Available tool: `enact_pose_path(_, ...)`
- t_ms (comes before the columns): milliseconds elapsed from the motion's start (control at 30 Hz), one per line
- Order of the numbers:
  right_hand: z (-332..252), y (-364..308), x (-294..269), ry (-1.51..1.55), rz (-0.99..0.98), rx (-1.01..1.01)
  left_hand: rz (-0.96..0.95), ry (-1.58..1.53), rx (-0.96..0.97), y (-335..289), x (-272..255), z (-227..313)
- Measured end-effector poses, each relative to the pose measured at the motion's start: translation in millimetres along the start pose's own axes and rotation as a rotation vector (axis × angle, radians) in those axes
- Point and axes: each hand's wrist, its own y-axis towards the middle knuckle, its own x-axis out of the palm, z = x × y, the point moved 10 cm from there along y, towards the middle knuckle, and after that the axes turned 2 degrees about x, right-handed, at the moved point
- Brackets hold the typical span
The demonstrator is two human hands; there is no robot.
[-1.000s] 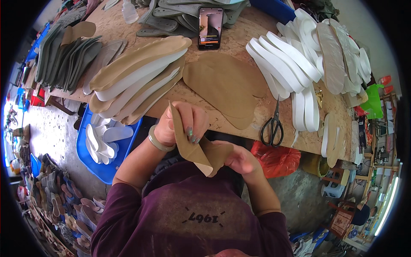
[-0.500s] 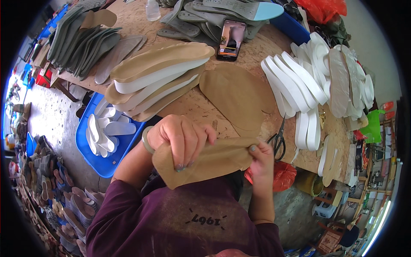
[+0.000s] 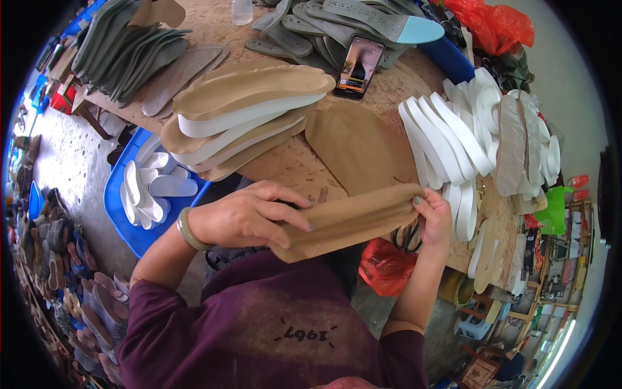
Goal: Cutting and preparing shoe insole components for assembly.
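Observation:
A long tan sheet of leather-like material [image 3: 350, 220] is stretched between my hands over the table's near edge, its right end higher. My left hand [image 3: 249, 217] grips its left end, fingers bent over the top. At the right end, my right hand [image 3: 433, 217] pinches the corner between thumb and fingers. Flat tan pieces of the same material [image 3: 353, 146] lie on the table just beyond. Left of them rests a stack of white soles with tan covers [image 3: 253, 94]. Black-handled scissors [image 3: 406, 238] show partly behind the held sheet, beside my right hand.
White soles [image 3: 447, 136] stand in rows at the right. Grey insoles [image 3: 317, 29] and a phone [image 3: 358, 67] lie at the back; more grey insoles [image 3: 123, 58] are piled far left. A blue tub [image 3: 120, 217] holds white pieces. A red plastic bag [image 3: 387, 266] hangs below the edge.
The tan sheet has shifted right and its right end has risen. My right hand moved right and away from me with it; my left wrist moved left and nearer. The view shifted slightly.

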Motion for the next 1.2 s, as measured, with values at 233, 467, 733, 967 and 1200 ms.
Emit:
enact_pose_path(233,9,-19,5,0.163,0.129,-0.110,0.147,-0.241,-0.185,-4,-1,-17)
enact_pose_path(467,-7,-29,-11,0.198,0.268,-0.279,0.531,-0.721,-0.498,12,30,-95)
enact_pose_path(733,3,-65,23,0.010,0.427,-0.353,0.841,-0.955,-0.763,-1,91,-152)
enact_pose_path(967,-4,-78,-2,-0.085,0.576,-0.370,0.719,-0.556,-0.728,11,66,-145)
enact_pose_path(1200,14,-87,-54,-0.215,0.803,-0.330,0.547,-0.165,-0.709,67,28,-140)
